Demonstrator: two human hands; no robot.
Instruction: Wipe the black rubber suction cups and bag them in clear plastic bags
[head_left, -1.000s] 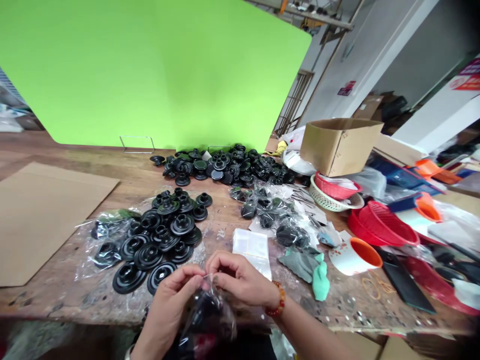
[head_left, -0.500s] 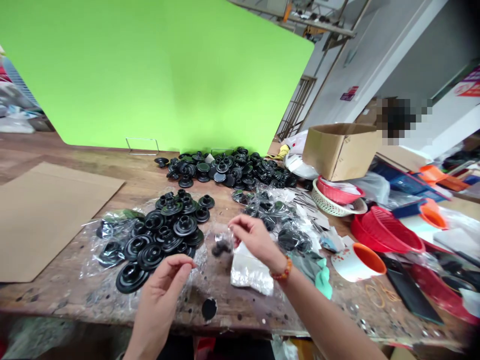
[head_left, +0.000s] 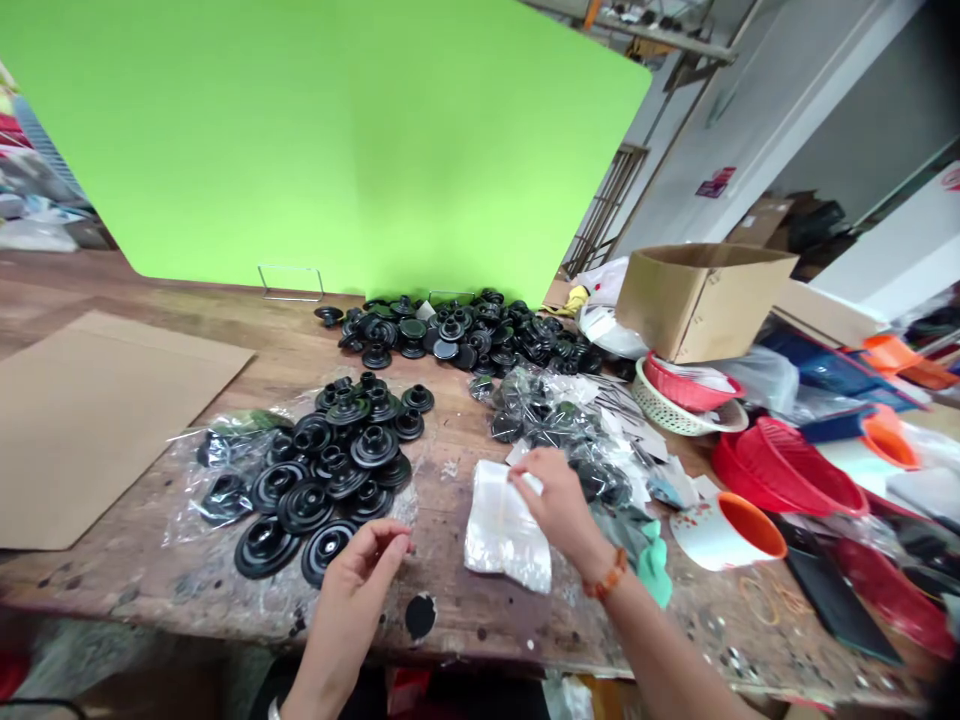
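Note:
My left hand (head_left: pixel 364 580) is just above the front of the table, fingers curled and thumb tip close to the index finger; no object shows in it. Beside it lies a heap of black round stepped caps with hollow centre necks (head_left: pixel 330 470), some on clear plastic film. My right hand (head_left: pixel 555 500) hovers over the upper right corner of a stack of clear plastic bags (head_left: pixel 506 530). Its thumb and fingers are bent and slightly apart, with no bag seen lifted. Behind that hand lies a pile of bagged black parts (head_left: pixel 525 410).
More black caps (head_left: pixel 457 330) are heaped before a green board (head_left: pixel 337 150). A cardboard sheet (head_left: pixel 97 420) lies left. To the right are a cardboard box (head_left: pixel 697 300), red baskets (head_left: pixel 780 470), a white tape roll with orange core (head_left: pixel 727 530) and a black phone-like slab (head_left: pixel 840 590).
The clear bag with small black parts has left my right hand, which moved right and down to the bag stack. My left hand shifted slightly right, uncovering another cap. The view turned slightly.

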